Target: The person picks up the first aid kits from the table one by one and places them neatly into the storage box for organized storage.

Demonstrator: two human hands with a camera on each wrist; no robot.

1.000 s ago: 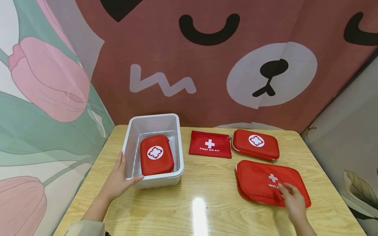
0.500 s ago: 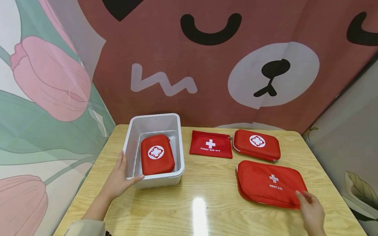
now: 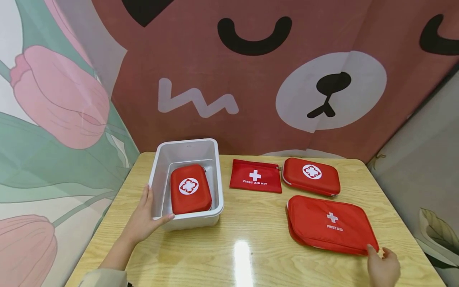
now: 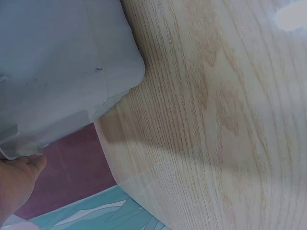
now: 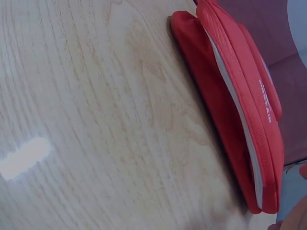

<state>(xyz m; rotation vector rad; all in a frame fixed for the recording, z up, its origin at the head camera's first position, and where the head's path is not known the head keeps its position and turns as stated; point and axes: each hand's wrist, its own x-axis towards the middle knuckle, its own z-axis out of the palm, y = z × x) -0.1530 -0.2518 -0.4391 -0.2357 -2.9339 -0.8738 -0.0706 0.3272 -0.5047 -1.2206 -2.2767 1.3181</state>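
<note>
My left hand (image 3: 143, 220) grips the front left corner of a light grey plastic bin (image 3: 191, 221), thumb over the front rim and fingers along the left side. Inside the bin lies a red hard-shell first aid case (image 3: 191, 199) with a white round emblem. On the right, my right hand (image 3: 383, 266) is at the near right corner of a red fabric first aid bag (image 3: 319, 223). Its thumb and fingers stand apart around that corner; whether they touch it I cannot tell. The right wrist view shows the bag's pale-edged opening (image 5: 235, 103) along its near side.
Behind the bag lie a flat red zip pouch (image 3: 238, 173) marked FIRST AID KIT and another red hard-shell case (image 3: 326, 175). All rest on a wooden table (image 3: 201, 255). Printed cloth hangs (image 3: 251, 99) along the table's back edge and both sides.
My right hand has moved from over the fabric bag's front, right and toward me, to its near right corner. The left hand, bin and red items stay in place.
</note>
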